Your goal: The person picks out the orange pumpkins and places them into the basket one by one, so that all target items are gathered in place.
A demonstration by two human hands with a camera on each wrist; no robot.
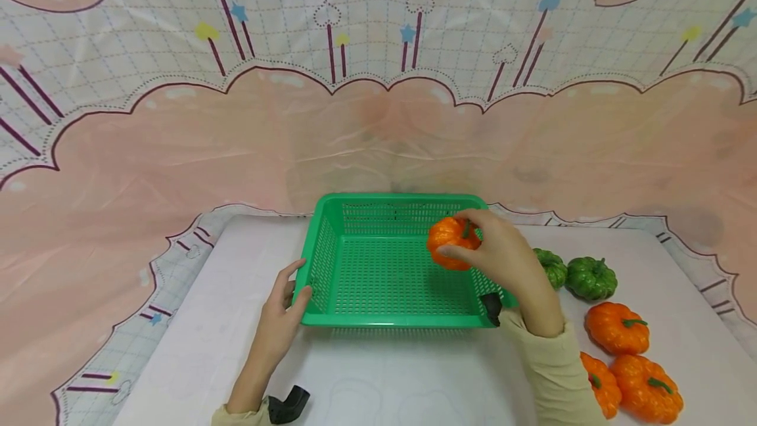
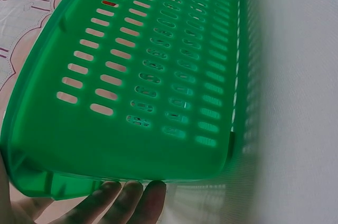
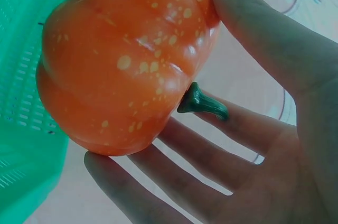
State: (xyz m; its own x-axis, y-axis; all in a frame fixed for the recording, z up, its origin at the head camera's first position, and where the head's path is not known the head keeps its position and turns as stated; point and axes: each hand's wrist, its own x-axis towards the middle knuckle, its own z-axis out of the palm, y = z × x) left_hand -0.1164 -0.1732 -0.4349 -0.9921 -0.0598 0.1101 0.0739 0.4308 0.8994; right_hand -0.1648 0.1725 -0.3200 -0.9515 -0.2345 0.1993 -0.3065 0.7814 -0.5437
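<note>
My right hand [image 1: 508,255] holds a small orange toy pumpkin [image 1: 445,235] over the right part of a green plastic basket [image 1: 396,321]. In the right wrist view the thumb presses one side of the pumpkin [image 3: 121,71] and the fingers bear on the other, its green stem pointing toward the palm. At the basket's left end, my left hand [image 1: 279,321] grips the rim, thumb on top. The left wrist view has the fingers [image 2: 124,200] against the outside of the slotted basket wall [image 2: 116,145]. No objects show on the basket floor.
To the right on the white table [image 1: 195,347] lie two green pumpkins [image 1: 591,279] and three orange ones [image 1: 618,329], one partly hidden by my right sleeve [image 1: 552,373]. A patterned pink curtain [image 1: 378,137] rises behind the basket.
</note>
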